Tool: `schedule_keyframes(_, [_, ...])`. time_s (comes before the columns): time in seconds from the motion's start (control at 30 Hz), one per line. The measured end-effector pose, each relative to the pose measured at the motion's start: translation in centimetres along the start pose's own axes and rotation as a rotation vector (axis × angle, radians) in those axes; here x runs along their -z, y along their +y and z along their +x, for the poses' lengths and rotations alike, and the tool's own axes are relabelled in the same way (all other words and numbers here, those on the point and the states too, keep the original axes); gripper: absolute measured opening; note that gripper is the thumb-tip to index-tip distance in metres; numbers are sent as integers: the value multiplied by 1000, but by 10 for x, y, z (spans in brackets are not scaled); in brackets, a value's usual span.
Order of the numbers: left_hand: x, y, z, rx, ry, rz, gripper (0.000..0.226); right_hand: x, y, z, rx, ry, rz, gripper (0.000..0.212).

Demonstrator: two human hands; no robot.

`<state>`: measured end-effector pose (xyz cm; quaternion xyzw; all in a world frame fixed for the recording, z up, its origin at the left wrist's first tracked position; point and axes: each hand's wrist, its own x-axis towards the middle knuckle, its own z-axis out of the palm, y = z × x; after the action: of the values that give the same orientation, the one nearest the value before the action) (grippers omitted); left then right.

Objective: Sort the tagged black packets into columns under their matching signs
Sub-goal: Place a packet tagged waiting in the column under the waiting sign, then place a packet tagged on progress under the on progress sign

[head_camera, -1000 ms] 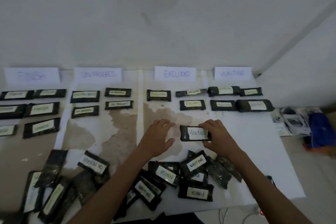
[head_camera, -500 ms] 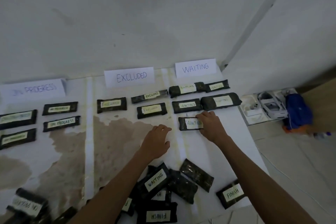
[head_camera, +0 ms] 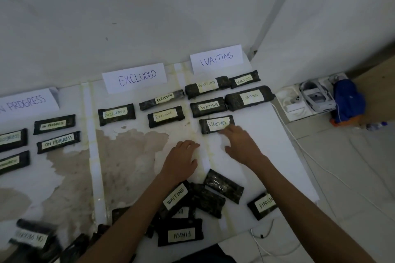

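At far left the ON PROGRESS sign (head_camera: 25, 102) heads its column, with ON PROGRESS packets (head_camera: 54, 124) lying crosswise under it. Next comes the EXCLUDED sign (head_camera: 134, 78), with three EXCLUDED packets (head_camera: 116, 114) below it, their tags readable.

Your left hand (head_camera: 181, 160) rests palm down on the surface (head_camera: 282, 151), fingers loosely spread and holding nothing. Just toward you from it, partly under your left forearm, sits the heap of unsorted packets (head_camera: 208, 203). On top is the loose WAITING packet (head_camera: 175, 197), its long axis slanting from near-left to far-right. A FINISH packet (head_camera: 180, 235) shows lower in the heap, and some packets lie tag down.

Under the WAITING sign (head_camera: 216, 57) four WAITING packets (head_camera: 208, 106) sit in two rows. The fifth WAITING packet (head_camera: 217, 124) lies crosswise below them, in its column. Your right hand (head_camera: 241, 145) is just on its near side, fingers straight and a little apart, tips at the packet's near edge, gripping nothing. A second FINISH packet (head_camera: 264, 205) lies apart at the right.

The likely next pick is the loose WAITING packet. It lies behind your left fingers, nearer that hand, and its column is up and to the right.
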<state>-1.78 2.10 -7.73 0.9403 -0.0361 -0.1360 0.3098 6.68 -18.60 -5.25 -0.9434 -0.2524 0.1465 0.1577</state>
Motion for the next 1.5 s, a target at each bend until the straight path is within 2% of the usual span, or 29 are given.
schedule_keyframes(0.1, [-7,5,-26,1,-24,2,52,-8,-11,-41,-32,-158,55,52])
schedule_keyframes(0.2, [-14,9,-45,10,-35,8,49,-23,-19,-74,-42,-264,-34,57])
schedule_keyframes(0.4, [-19,12,-57,5,-48,-14,46,-54,-32,-98,-105,-273,-365,61])
schedule_keyframes(0.5, [-17,16,-54,-7,-42,-62,50,-57,-44,-99,-123,-216,-384,50])
schedule_keyframes(0.6, [-13,21,-49,-23,-36,-122,50,-49,-46,-95,-251,-157,-154,25])
schedule_keyframes(0.7, [-9,27,-44,-4,-21,-205,45,-29,-38,-89,-496,-120,413,30])
schedule_keyframes(0.77, [-6,33,-43,36,-46,-283,45,-17,-36,-88,-581,-105,747,30])
schedule_keyframes(0.87, [-3,43,-40,109,-85,-427,45,-9,-43,-89,-643,-121,1033,28])
schedule_keyframes(1.0, [-1,50,-34,223,-112,-566,49,-7,-53,-86,-655,-118,1155,24])
schedule_keyframes(1.13, [1,50,-34,300,-55,-659,47,-5,-61,-82,-649,-116,1203,26])
schedule_keyframes(1.27, [5,47,-42,196,-15,-466,47,-11,-80,-76,-667,-35,1249,24])
schedule_keyframes(1.37, [7,35,-49,106,-20,-192,68,-18,-97,-66,-713,40,1317,16])
schedule_keyframes(1.43, [11,27,-53,109,-5,-162,75,-21,-109,-57,-720,33,1324,16])
schedule_keyframes(1.5, [18,18,-56,137,45,-230,72,-24,-120,-48,-704,5,1334,15])
